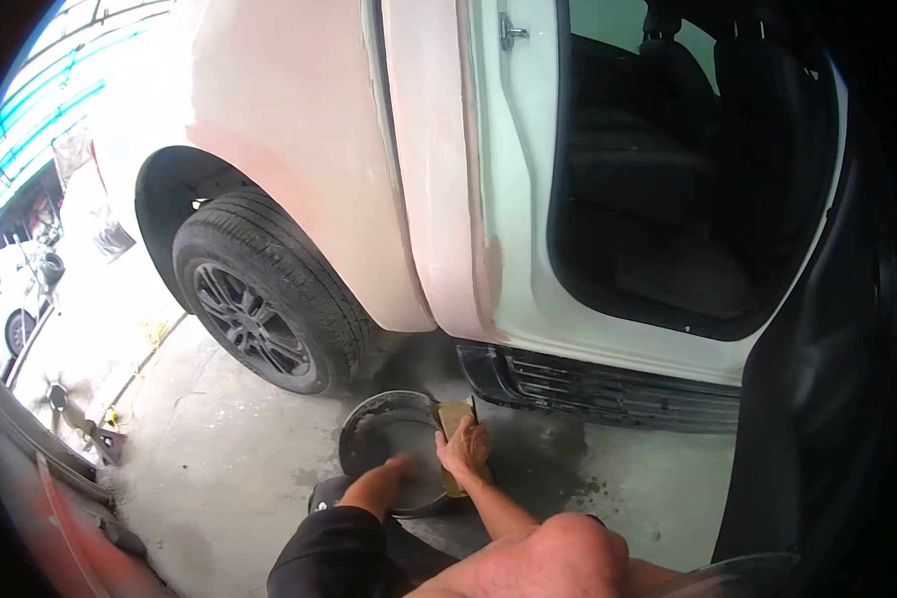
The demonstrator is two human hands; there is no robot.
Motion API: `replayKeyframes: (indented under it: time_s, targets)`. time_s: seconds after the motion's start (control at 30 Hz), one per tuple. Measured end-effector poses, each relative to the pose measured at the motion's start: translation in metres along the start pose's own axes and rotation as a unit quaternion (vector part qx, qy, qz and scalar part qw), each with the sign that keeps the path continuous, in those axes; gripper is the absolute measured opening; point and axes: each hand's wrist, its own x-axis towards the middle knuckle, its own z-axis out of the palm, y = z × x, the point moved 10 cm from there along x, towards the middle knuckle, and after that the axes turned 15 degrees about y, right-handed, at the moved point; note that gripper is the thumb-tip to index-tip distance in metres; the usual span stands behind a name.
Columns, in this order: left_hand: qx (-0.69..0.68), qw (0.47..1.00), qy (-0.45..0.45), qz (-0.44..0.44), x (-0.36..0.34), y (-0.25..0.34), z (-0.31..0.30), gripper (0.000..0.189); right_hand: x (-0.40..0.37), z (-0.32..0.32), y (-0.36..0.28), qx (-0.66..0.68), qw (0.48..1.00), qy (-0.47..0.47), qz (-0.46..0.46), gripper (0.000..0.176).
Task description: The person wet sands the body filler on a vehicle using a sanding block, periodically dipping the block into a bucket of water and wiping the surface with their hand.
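My right hand (464,448) is closed on a tan, flat rectangular sanding block (453,486), held upright at the right side of a round black basin (347,439). The fingers lie over the block's face. My left hand (399,468) reaches into the basin; it is smeared, and its fingers cannot be made out. Greyish water seems to lie in the basin, which stands on the floor beside the vehicle. Part of the basin's near side is hidden behind my arms and legs.
A vehicle's pinkish, sanded-looking body panel (289,100) rises ahead, with a rear wheel (259,289) at left. A black side step (608,389) runs low under the open doorway (658,169). A fan (58,399) stands at far left. Wet patches mark the concrete floor (209,468).
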Motion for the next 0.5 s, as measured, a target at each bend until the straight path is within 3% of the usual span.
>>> replayKeyframes:
  time_s: [0.07, 0.13, 0.17, 0.23, 0.27, 0.3, 0.33, 0.37, 0.4, 0.43, 0.5]
  targets:
    - [0.125, 0.987, 0.045, 0.089, -0.001, 0.006, -0.067, 0.042, 0.000, -0.002, 0.001, 0.010, 1.000, 0.011, -0.002, 0.070]
    - [0.198, 0.958, 0.156, 0.137, -0.026, 0.021, -0.175, 0.042, -0.001, -0.002, 0.003, 0.024, 1.000, 0.001, 0.005, 0.071]
    - [0.018, 0.977, 0.211, 0.037, -0.105, 0.039, -0.274, 0.036, 0.002, -0.004, 0.003, 0.025, 1.000, -0.005, 0.000, 0.071]
    - [-0.038, 0.872, 0.440, 0.210, -0.224, 0.124, -0.425, 0.041, 0.000, -0.003, 0.001, 0.026, 0.999, -0.019, -0.009, 0.071]
    - [-0.004, 0.850, 0.482, 0.212, -0.257, 0.146, -0.476, 0.041, -0.001, 0.001, 0.003, 0.032, 0.999, -0.003, -0.004, 0.071]
    - [0.030, 0.751, 0.571, 0.332, -0.305, 0.184, -0.523, 0.032, -0.003, 0.002, 0.003, 0.041, 0.999, -0.003, -0.006, 0.070]
    - [0.071, 0.670, 0.622, 0.399, -0.334, 0.211, -0.560, 0.026, -0.002, -0.001, 0.003, 0.049, 0.999, -0.001, -0.007, 0.070]
    - [0.119, 0.638, 0.645, 0.404, -0.359, 0.233, -0.590, 0.017, 0.000, -0.004, 0.003, 0.057, 0.998, 0.002, -0.008, 0.069]
    - [0.163, 0.565, 0.685, 0.429, -0.383, 0.254, -0.612, 0.021, 0.001, -0.004, 0.002, 0.051, 0.999, -0.002, -0.011, 0.069]
    - [0.205, 0.486, 0.720, 0.451, -0.402, 0.272, -0.626, 0.031, 0.002, -0.004, 0.002, 0.058, 0.998, 0.006, -0.015, 0.068]
    - [0.245, 0.459, 0.737, 0.431, -0.407, 0.294, -0.648, 0.073, 0.002, -0.004, 0.002, 0.070, 0.997, 0.022, -0.024, 0.068]
